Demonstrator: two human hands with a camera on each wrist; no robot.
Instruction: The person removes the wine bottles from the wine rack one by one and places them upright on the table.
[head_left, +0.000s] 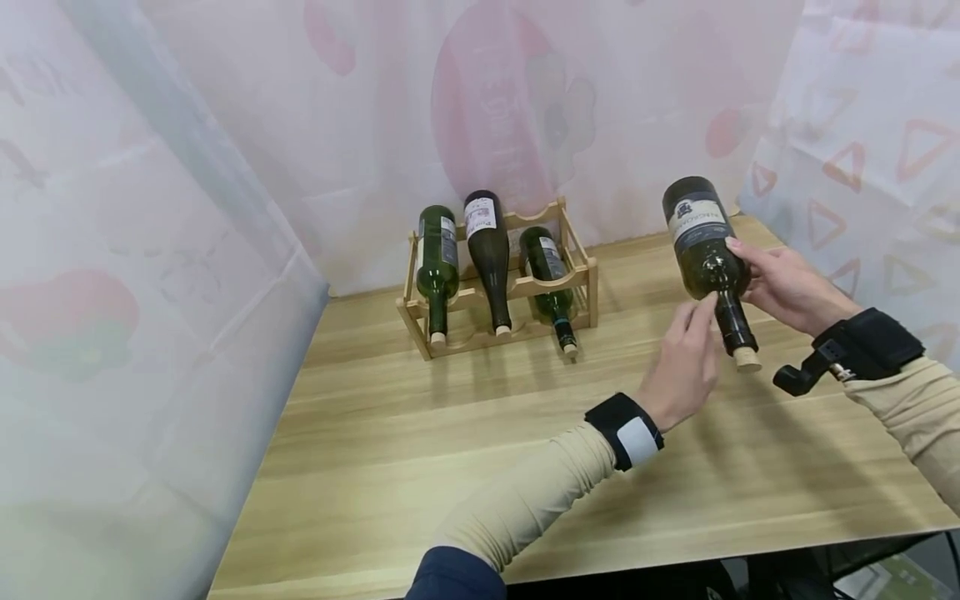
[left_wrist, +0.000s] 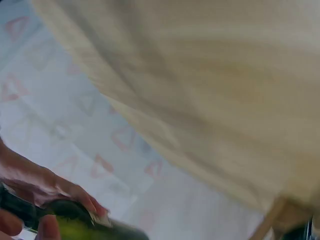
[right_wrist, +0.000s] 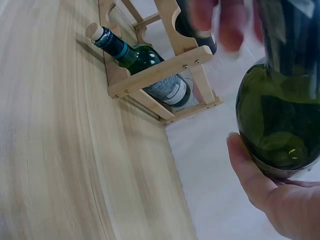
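A dark green wine bottle (head_left: 701, 242) with a white and blue label is held tilted above the table, its corked neck pointing down toward the near side. My right hand (head_left: 795, 287) grips its body from the right; the thumb shows against the glass in the right wrist view. Close beside the neck is my left hand (head_left: 681, 367), fingers loosely extended and blurred in the right wrist view (right_wrist: 220, 20). Whether those fingertips touch the glass is unclear. The cork (head_left: 747, 359) sits in the bottle's mouth.
A wooden wine rack (head_left: 592, 292) stands at the back of the table (head_left: 360, 467). On its upper level lie a green bottle (head_left: 437, 250) and a dark bottle (head_left: 491, 258); another green bottle (head_left: 551, 275) lies lower right. Printed sheets (head_left: 360, 125) hang behind and at both sides.
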